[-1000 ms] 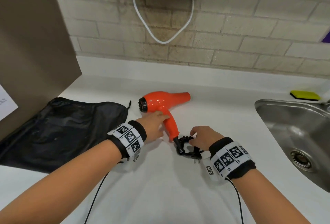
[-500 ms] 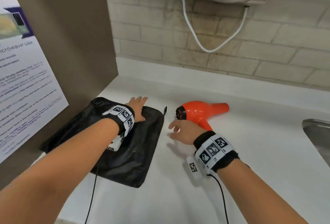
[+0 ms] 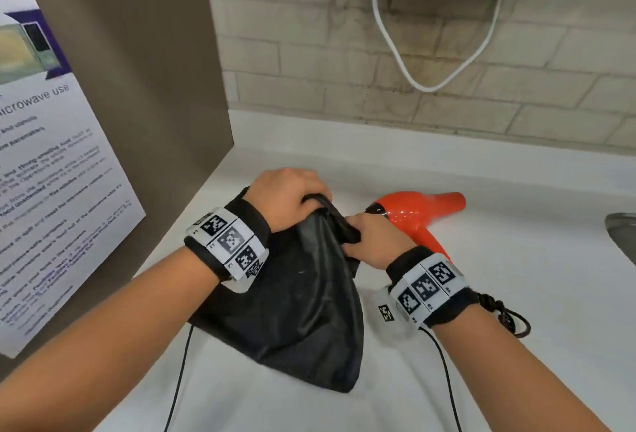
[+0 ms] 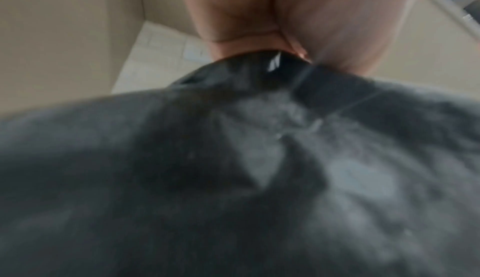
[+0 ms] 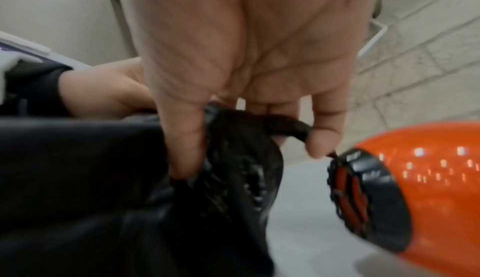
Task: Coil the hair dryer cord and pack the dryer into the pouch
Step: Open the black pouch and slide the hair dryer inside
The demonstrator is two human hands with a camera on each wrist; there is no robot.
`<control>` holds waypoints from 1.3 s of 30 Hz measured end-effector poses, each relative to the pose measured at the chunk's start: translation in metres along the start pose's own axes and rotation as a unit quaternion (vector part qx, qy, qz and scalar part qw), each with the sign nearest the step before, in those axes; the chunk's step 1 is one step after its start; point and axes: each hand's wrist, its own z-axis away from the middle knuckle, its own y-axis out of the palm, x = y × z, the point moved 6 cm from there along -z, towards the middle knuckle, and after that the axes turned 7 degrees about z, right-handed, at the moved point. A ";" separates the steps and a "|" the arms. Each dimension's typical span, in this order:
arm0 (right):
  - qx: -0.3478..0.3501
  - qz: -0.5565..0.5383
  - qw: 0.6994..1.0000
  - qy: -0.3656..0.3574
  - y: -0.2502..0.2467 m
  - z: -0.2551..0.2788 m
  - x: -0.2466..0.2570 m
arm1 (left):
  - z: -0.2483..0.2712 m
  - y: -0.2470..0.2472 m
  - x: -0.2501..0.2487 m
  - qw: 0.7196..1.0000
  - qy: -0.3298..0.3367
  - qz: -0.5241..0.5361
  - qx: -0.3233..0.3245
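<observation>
Both hands grip the gathered rim of the black pouch [image 3: 303, 307]: the left hand [image 3: 285, 197] curls around its far end, and the right hand [image 3: 375, 242] pinches its near end between thumb and fingers, lifting the mouth off the white counter [image 3: 516, 345]. Just to the right lies the orange hair dryer [image 3: 418, 213], nozzle pointing right, its coiled black cord [image 3: 506, 316] resting beside the right wrist. A printed notice [image 3: 51, 163] leans against the brown panel at left.
</observation>
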 end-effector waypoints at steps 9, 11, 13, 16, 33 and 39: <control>-0.147 -0.133 0.979 0.047 -0.028 0.025 -0.025 | 0.032 0.038 -0.045 0.938 -0.094 0.266 0.201; -0.166 -0.135 0.977 0.024 -0.032 0.035 -0.024 | 0.035 0.041 -0.034 0.921 -0.145 0.301 0.203; -0.161 -0.140 0.977 0.003 -0.031 0.044 -0.020 | 0.027 0.029 -0.017 0.969 -0.127 0.181 0.113; -0.130 -0.225 0.965 -0.021 -0.028 0.055 -0.016 | 0.022 0.035 0.007 0.979 -0.123 -0.052 0.154; -0.203 -0.334 0.918 -0.060 -0.032 0.067 -0.017 | 0.019 0.072 0.054 0.930 -0.264 0.116 0.230; -0.193 -0.037 0.980 0.026 -0.024 0.064 -0.036 | 0.011 0.015 0.037 0.964 -0.192 0.187 -0.009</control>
